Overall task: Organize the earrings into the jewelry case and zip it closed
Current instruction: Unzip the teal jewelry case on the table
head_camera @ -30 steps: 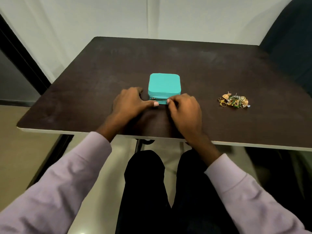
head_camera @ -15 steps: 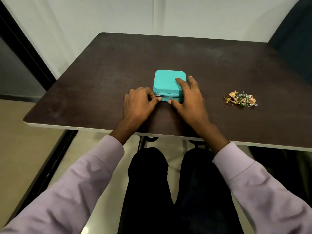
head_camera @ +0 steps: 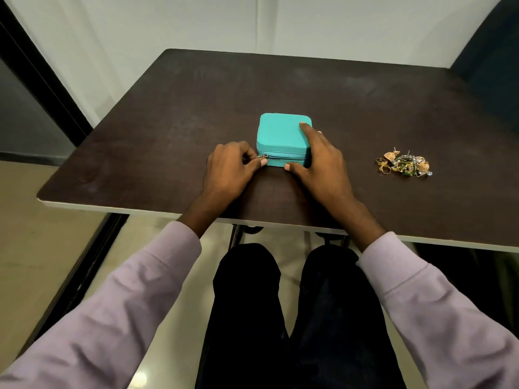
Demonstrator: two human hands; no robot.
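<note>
At frame centre we found the teal jewelry case [head_camera: 282, 136] on the table [head_camera: 168, 113], our left hand [head_camera: 229, 169] pinching its zipper pull [head_camera: 263, 156]. Our right hand [head_camera: 320, 158] lay flat-fingered over its right side; earrings [head_camera: 404, 165] sat heaped at right, well apart.

Pale lilac long sleeves with ribbed cuffs, left sleeve [head_camera: 118, 293] at 8 o'clock, right sleeve [head_camera: 427, 304] at 4 o'clock; black trousers [head_camera: 280, 318] at 6 o'clock; bare left hand [head_camera: 227, 169] and right hand [head_camera: 323, 161].

Jewelry case [head_camera: 282, 136] sits mid-frame on bench [head_camera: 168, 108]. Left hand [head_camera: 227, 169] at its lower-left corner, right hand [head_camera: 323, 161] over its right side. Earrings [head_camera: 404, 165], prob. w/ rings, heaped mid-right, well apart.
</note>
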